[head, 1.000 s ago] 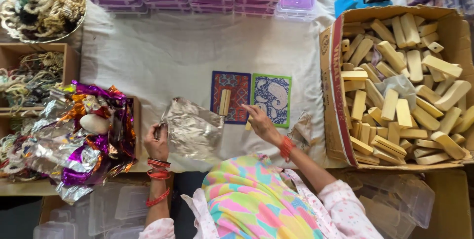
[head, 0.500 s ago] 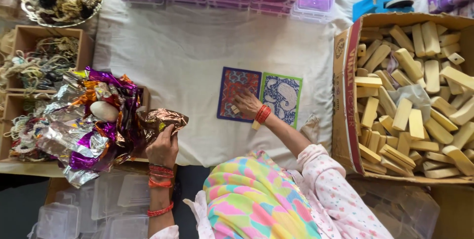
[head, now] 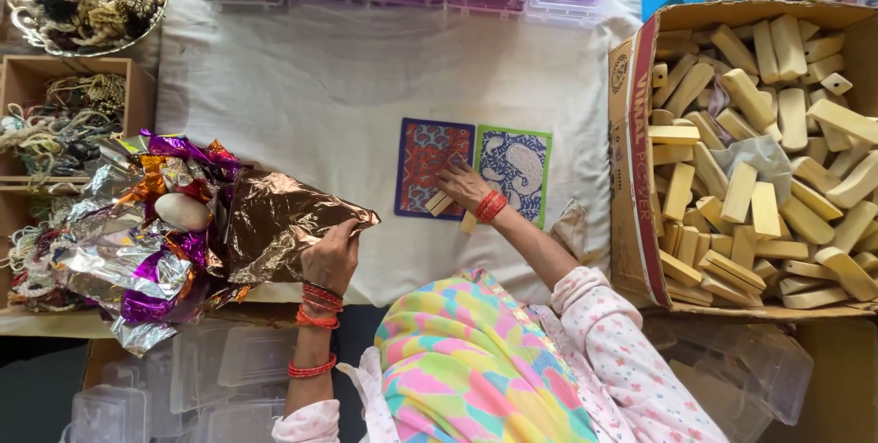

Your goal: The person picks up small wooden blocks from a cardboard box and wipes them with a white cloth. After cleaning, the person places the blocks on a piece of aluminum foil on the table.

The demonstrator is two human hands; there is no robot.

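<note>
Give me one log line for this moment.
left hand: holds bronze foil sheet | right hand: on wooden blocks at patterned cards
</note>
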